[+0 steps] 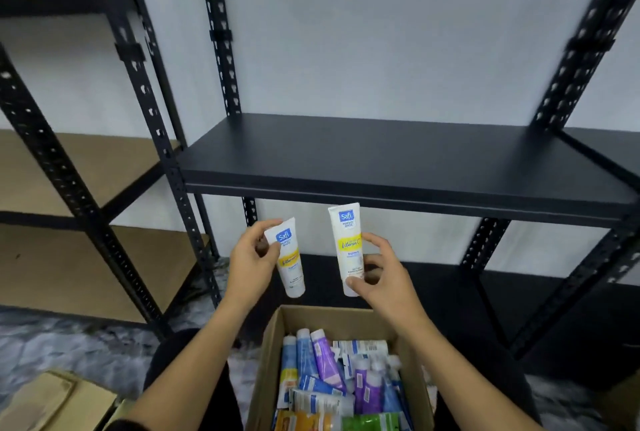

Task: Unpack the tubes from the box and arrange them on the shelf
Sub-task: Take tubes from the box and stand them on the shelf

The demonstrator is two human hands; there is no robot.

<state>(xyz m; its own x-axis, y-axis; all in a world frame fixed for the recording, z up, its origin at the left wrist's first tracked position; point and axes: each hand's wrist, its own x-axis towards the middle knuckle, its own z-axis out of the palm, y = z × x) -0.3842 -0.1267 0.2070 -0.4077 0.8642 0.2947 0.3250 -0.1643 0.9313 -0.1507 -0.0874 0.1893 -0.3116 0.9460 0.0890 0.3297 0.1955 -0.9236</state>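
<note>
My left hand [251, 264] grips a white tube with a blue and yellow label [289, 259], cap end down, tilted slightly. My right hand [379, 274] pinches a second white tube of the same kind [348, 240], held upright with its cap down. Both tubes hang in the air above an open cardboard box [268, 354] that is full of several tubes in blue, purple, white, orange and green. Just above and behind the hands, the black metal shelf [398, 160] has nothing on its board.
Black perforated uprights [221, 49] frame the shelf unit. A second rack with brown boards [45, 167] stands at the left. Another cardboard box [52, 399] lies at the lower left on a grey marbled floor. A lower black shelf level lies behind the box.
</note>
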